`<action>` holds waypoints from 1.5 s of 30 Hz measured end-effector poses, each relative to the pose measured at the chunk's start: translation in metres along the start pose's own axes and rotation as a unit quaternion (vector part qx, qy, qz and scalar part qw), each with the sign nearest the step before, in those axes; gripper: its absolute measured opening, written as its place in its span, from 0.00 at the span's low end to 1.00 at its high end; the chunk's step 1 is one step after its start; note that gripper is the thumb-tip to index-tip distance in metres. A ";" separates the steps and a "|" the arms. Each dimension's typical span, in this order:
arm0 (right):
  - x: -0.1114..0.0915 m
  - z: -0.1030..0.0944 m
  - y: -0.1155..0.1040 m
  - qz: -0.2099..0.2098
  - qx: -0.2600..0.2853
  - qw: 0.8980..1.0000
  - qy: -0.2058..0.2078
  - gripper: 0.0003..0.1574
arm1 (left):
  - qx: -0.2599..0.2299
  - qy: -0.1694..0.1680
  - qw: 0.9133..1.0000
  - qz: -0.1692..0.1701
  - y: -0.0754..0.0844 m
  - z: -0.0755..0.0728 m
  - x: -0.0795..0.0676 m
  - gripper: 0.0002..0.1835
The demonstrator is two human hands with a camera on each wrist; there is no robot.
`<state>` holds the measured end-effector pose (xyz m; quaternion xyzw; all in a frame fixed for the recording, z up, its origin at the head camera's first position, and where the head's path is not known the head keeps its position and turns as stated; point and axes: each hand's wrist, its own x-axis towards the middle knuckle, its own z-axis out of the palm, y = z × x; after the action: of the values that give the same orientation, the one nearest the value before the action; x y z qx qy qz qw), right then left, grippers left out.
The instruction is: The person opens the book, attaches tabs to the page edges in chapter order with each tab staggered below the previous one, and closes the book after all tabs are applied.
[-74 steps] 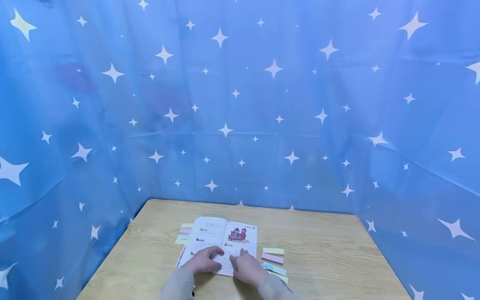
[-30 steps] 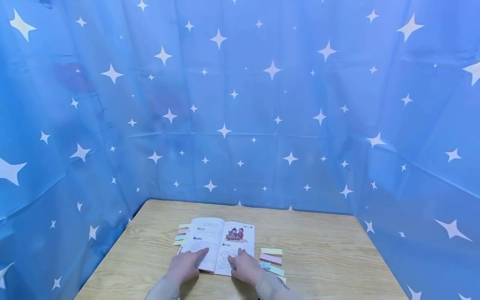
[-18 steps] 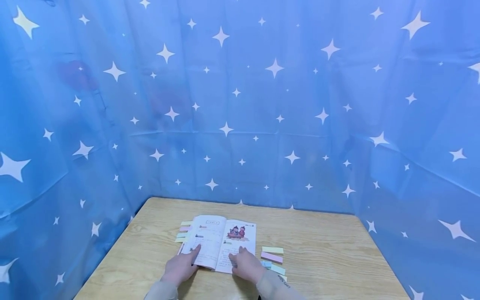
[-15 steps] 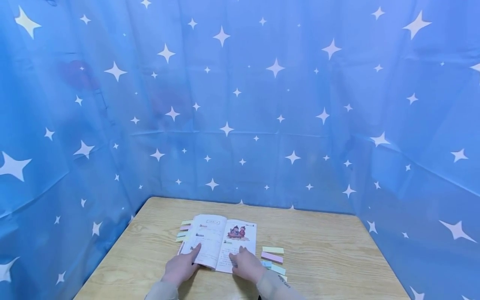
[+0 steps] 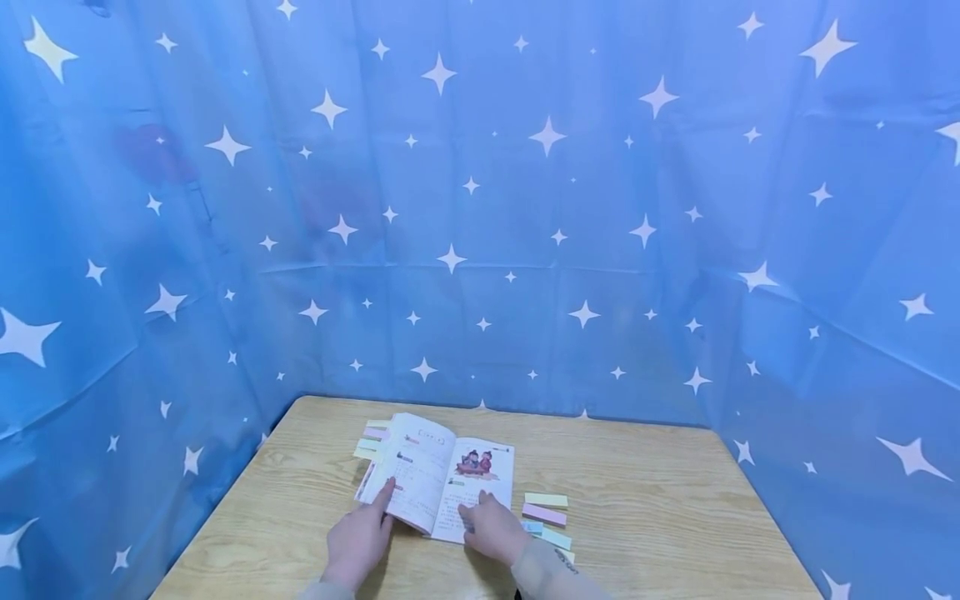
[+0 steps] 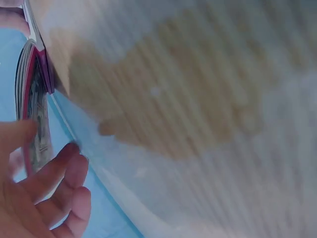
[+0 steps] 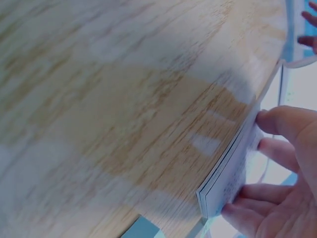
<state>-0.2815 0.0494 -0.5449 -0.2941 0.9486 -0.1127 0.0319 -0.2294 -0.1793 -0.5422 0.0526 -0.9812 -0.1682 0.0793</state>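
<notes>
An open book (image 5: 420, 467), with printed text and a drawing of two figures on its right page, lies on the table. My left hand (image 5: 358, 537) grips the lower left part of the book, whose left half is tilted up off the table. In the left wrist view the raised book half (image 6: 35, 109) stands edge-on between the thumb and the fingers (image 6: 74, 171). My right hand (image 5: 495, 529) rests on the lower right page. In the right wrist view its thumb and bent fingertips touch the page (image 7: 233, 178) near the book's edge.
Coloured sticky strips (image 5: 367, 440) stick out past the book's left edge. Several more strips, yellow, pink (image 5: 545, 514), blue and green, lie on the wooden table (image 5: 660, 500) right of the book. A blue star-patterned curtain (image 5: 480, 208) surrounds the table.
My left hand has moved from the book's centre to its lower left edge. The left half of the book has been raised and tilted. The right hand stays on the right page.
</notes>
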 end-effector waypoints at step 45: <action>-0.003 0.000 0.000 0.000 -0.011 1.000 0.004 0.26 | -0.405 0.047 0.912 0.034 0.037 0.024 0.020 0.48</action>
<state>-0.2792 0.0512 -0.5449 -0.2937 0.9499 -0.1040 0.0249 -0.2559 -0.1391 -0.5492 -0.0096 -0.8251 -0.5460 0.1453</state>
